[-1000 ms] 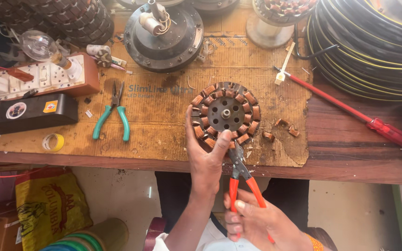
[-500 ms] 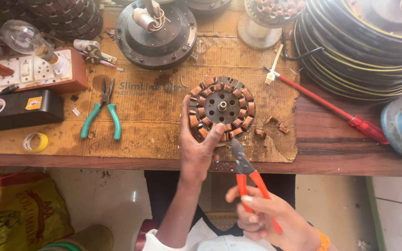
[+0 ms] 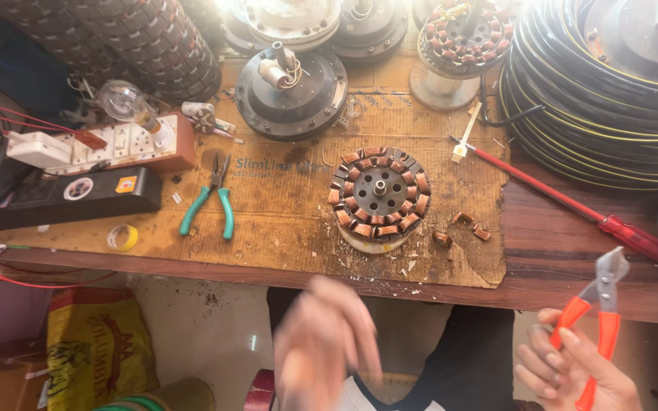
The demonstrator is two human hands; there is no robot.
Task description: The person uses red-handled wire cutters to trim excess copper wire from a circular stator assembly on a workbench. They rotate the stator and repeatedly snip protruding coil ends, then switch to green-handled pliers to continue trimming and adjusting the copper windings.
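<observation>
The right hand (image 3: 576, 365) is low at the near right, off the table's edge, fingers wrapped around the orange handles of a pair of cutters (image 3: 599, 320) whose metal nose points up and away. The left hand (image 3: 327, 346) hangs in front of the near table edge, blurred, fingers spread and holding nothing. Both hands are well apart from each other. Up on the table (image 3: 573, 251), the wound motor core (image 3: 378, 196) sits untouched on a sheet of brown cardboard (image 3: 283, 221), a round drum with copper coils ringed about a dark centre hub and a pale band at its base. Just to its right lie a few small bits of copper (image 3: 462, 227), near the cardboard's torn edge. To the left, green-handled pliers (image 3: 213, 199) lie on the cardboard, nose pointing far. Further left there's a black box (image 3: 62, 198), a small roll of yellow tape (image 3: 122, 237) near the edge, and a switchboard with sockets (image 3: 116, 148) behind it with a clear bulb (image 3: 123, 103) standing on it. Far behind the core rests a dark round motor housing (image 3: 291, 91). A red screwdriver (image 3: 573, 205) slants across the right side of the table, and a big coil of black cable (image 3: 595, 99) fills the far right corner.
</observation>
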